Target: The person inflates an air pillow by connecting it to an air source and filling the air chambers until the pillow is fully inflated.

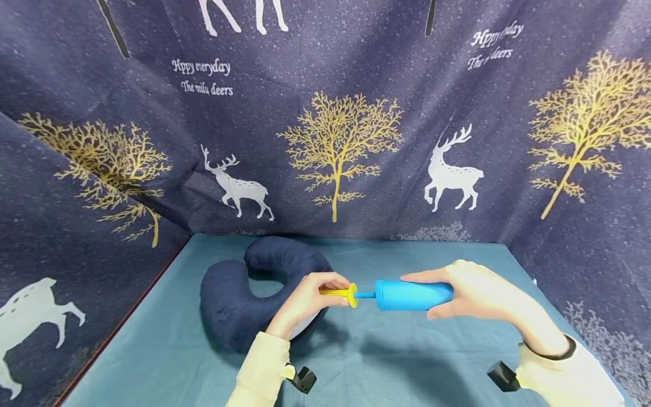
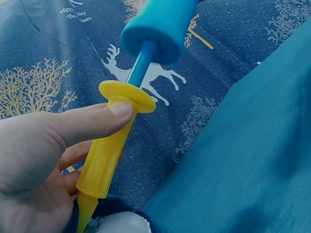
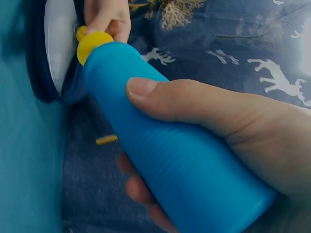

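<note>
A hand pump with a blue barrel (image 1: 414,295) and a yellow handle (image 2: 104,155) is held level above the table, at the neck pillow's right side. My left hand (image 1: 315,294) grips the yellow handle, thumb pressed just behind its round flange (image 2: 127,96). Between flange and barrel a short length of blue rod (image 2: 142,64) shows. My right hand (image 1: 475,291) wraps round the barrel, with the thumb along one side in the right wrist view and fingertips (image 3: 138,189) coming round the other. The handle's tapered end points toward the pillow's pale underside (image 2: 124,223).
The dark blue U-shaped neck pillow (image 1: 229,305) lies on the teal tabletop (image 1: 356,367), left of centre and partly behind my left hand. A dark cloth (image 1: 335,56) printed with deer and golden trees hangs around the table's back and sides.
</note>
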